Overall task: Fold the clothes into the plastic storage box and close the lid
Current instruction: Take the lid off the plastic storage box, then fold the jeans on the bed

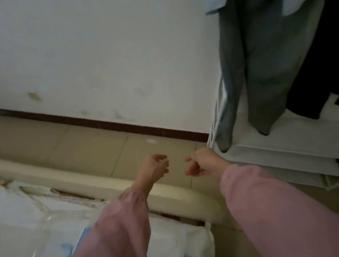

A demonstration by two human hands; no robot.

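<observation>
A: What lies nearest?

B: A clear plastic storage box with blue latches [178, 247], at the bed's near right corner, under the pink sleeves [107, 241].

A: The hands?

B: Left hand [155, 168] and right hand [201, 162] are loosely curled, empty, held over the cream bed rail [63, 176] and tiled floor.

A: Farther?

B: Grey trousers [259, 62] hang on the white rack [292, 152], far right.

Bare floor [89, 142] beyond the bed rail [96, 182]; white rack [292, 152] of hanging clothes [264, 55] rightward.
</observation>
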